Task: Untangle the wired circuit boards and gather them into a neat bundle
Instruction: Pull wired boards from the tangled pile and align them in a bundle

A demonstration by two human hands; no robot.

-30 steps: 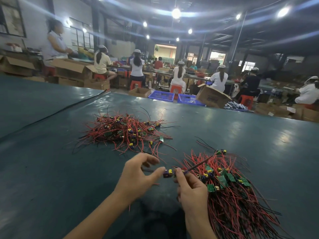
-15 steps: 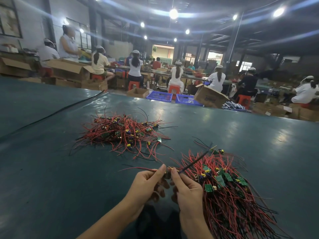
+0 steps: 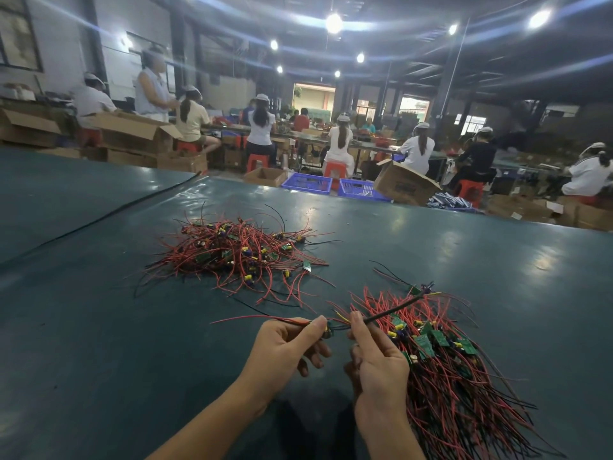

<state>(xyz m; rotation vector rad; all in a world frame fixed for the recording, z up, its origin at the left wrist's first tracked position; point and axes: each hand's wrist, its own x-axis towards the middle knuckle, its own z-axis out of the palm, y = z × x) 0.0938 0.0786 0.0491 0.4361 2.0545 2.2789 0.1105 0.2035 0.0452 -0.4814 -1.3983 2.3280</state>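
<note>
L hand (image 3: 285, 350): I see thumb + forefinger pinching the red wire (image 3: 252, 318) of one wired board (image 3: 330, 329).
R hand (image 3: 381, 366): pinches the same board's black lead (image 3: 391, 309).
Board: between both hands; small, partly hidden, prob. green.
Tangled pile (image 3: 238, 250): further back on the tabletop (image 3: 99, 327), apart from the hands.
Neat bundle (image 3: 464, 376): just beside R hand, on its right.

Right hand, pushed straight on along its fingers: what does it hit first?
Probably bare table, then stray red wires fringing the tangled pile; the right hand clears the sorted bundle. Depth is unclear.
</note>
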